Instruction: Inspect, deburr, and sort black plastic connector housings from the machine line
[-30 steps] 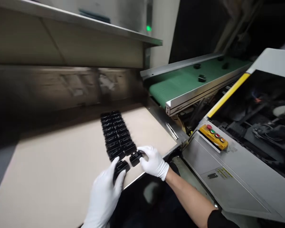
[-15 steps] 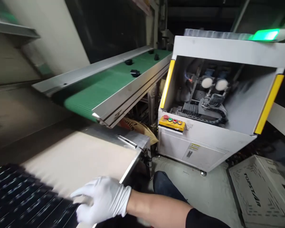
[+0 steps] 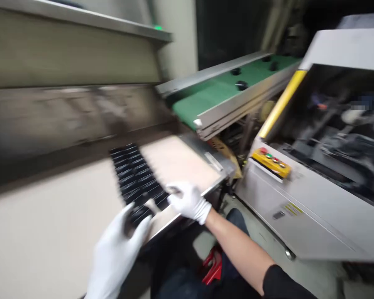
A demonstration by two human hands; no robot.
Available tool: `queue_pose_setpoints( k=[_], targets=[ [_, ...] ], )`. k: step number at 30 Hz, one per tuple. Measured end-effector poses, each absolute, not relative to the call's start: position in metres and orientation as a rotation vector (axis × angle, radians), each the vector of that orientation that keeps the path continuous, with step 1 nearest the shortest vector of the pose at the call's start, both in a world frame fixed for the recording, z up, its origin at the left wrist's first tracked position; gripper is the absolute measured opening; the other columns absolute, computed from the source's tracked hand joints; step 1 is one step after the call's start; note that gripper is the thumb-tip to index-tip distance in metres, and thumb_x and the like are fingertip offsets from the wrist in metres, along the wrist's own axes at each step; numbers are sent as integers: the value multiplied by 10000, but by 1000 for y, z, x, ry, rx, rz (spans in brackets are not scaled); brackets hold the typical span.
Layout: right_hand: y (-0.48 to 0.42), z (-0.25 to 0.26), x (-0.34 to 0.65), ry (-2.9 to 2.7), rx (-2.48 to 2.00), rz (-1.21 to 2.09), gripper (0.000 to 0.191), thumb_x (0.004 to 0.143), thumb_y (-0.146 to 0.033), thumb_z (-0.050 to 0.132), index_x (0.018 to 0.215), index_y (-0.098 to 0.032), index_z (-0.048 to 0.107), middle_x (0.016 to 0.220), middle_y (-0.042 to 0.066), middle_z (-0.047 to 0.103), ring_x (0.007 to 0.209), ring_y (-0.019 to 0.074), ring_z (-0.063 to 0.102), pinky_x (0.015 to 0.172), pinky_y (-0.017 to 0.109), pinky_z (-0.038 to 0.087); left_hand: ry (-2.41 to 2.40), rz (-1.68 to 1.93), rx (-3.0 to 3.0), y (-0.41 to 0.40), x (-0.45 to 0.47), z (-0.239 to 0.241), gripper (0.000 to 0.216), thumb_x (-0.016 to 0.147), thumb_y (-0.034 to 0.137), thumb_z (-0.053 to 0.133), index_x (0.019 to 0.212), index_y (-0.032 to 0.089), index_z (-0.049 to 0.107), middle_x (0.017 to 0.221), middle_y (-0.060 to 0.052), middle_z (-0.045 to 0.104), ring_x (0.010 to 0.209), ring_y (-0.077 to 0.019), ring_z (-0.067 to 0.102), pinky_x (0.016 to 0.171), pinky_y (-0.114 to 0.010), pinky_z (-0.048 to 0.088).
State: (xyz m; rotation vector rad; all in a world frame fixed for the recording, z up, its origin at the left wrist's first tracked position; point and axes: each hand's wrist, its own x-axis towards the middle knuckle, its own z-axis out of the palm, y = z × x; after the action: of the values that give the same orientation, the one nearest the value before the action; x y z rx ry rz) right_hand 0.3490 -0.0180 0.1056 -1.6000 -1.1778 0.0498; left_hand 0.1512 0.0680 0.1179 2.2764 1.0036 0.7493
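Observation:
Two rows of small black parts (image 3: 132, 172) lie on a pale board (image 3: 50, 216) on the bench. My left hand (image 3: 118, 249), in a white glove, curls round a black part (image 3: 137, 215) at the near end of the left row. My right hand (image 3: 187, 200), also gloved, rests with bent fingers at the near end of the right row, close to the board's front edge. Motion blur hides whether it holds anything.
A green conveyor belt (image 3: 212, 97) with a few black parts on it slopes up at the back right. A grey machine (image 3: 308, 207) with a yellow button box (image 3: 270, 162) and yellow-edged opening stands on the right. A metal shelf (image 3: 81, 16) runs overhead.
The view swung right to the machine and back to the board. Both hands are again at the near end of the rows, which appear longer than a second ago.

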Motion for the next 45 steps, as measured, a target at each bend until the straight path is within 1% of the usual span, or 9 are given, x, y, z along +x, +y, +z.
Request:
queue_pose_setpoints(
  k=[4, 14, 18, 21, 24, 27, 32, 36, 45],
  targets=[
    [-19, 101, 360, -1191, -1457, 186, 304, 918, -223, 666, 1189, -131, 766, 1155, 135, 815, 1044, 231, 795, 1003, 359, 642, 967, 858, 2137, 67, 144, 114, 587, 975, 526, 688, 1440, 171, 633, 1440, -153, 711, 1350, -358, 676, 1194, -546, 529],
    [-64, 89, 350, -1102, -1398, 220, 260, 960, -271, 688, 1179, -179, 792, 1157, 117, 817, 1048, 225, 796, 988, 363, 661, 937, 925, 2213, 75, 151, 103, 490, 964, 283, 712, 1429, 152, 633, 1417, -158, 720, 1329, -348, 686, 1190, -557, 540],
    [-147, 39, 344, -968, -1539, 405, 263, 963, -380, 730, 1130, -204, 829, 1127, 114, 830, 1017, 243, 811, 967, 372, 677, 943, 916, 2235, 73, 152, 104, 516, 967, 277, 725, 1449, 127, 617, 1395, -180, 722, 1304, -366, 692, 1162, -577, 552],
    [-226, -26, 364, -636, -1786, 610, 440, 809, -545, 817, 1061, -185, 854, 1127, 144, 834, 1033, 318, 816, 968, 409, 691, 951, 947, 2235, 70, 152, 108, 516, 963, 269, 739, 1441, 116, 618, 1398, -191, 716, 1300, -364, 688, 1166, -568, 545],
    [-286, -91, 409, -261, -1904, 780, 549, 666, -617, 839, 1001, -182, 852, 1009, 154, 838, 898, 359, 825, 796, 400, 728, 933, 970, 2204, 66, 153, 113, 511, 952, 268, 761, 1425, 133, 623, 1390, -171, 724, 1285, -337, 691, 1167, -528, 549],
    [-299, -131, 455, -16, -1763, 874, 535, 592, -579, 851, 995, -230, 795, 1023, 153, 831, 861, 362, 828, 631, 375, 715, 951, 972, 2167, 66, 154, 117, 512, 944, 286, 780, 1416, 158, 626, 1373, -147, 735, 1259, -326, 701, 1152, -524, 557],
    [-253, -137, 483, -46, -1930, 1174, 464, 633, -616, 775, 922, -258, 713, 739, 143, 738, 530, 357, 736, 271, 326, 471, 964, 979, 2125, 65, 153, 121, 476, 947, 283, 781, 1389, 174, 641, 1348, -135, 747, 1243, -325, 709, 1128, -528, 569],
    [-234, -137, 482, -56, -2023, 1186, 382, 647, -615, 730, 855, -303, 658, 658, 143, 683, 483, 381, 698, 220, 305, 373, 976, 964, 2126, 63, 152, 122, 465, 947, 286, 778, 1382, 194, 644, 1356, -129, 743, 1251, -329, 707, 1136, -534, 567],
    [-251, -148, 475, -9, -2080, 1050, 375, 628, -629, 725, 735, -281, 634, 603, 116, 650, 421, 298, 642, 256, 287, 388, 981, 955, 2136, 64, 151, 117, 464, 965, 264, 741, 1409, 202, 623, 1396, -126, 724, 1288, -336, 682, 1162, -567, 545]
  ],
)
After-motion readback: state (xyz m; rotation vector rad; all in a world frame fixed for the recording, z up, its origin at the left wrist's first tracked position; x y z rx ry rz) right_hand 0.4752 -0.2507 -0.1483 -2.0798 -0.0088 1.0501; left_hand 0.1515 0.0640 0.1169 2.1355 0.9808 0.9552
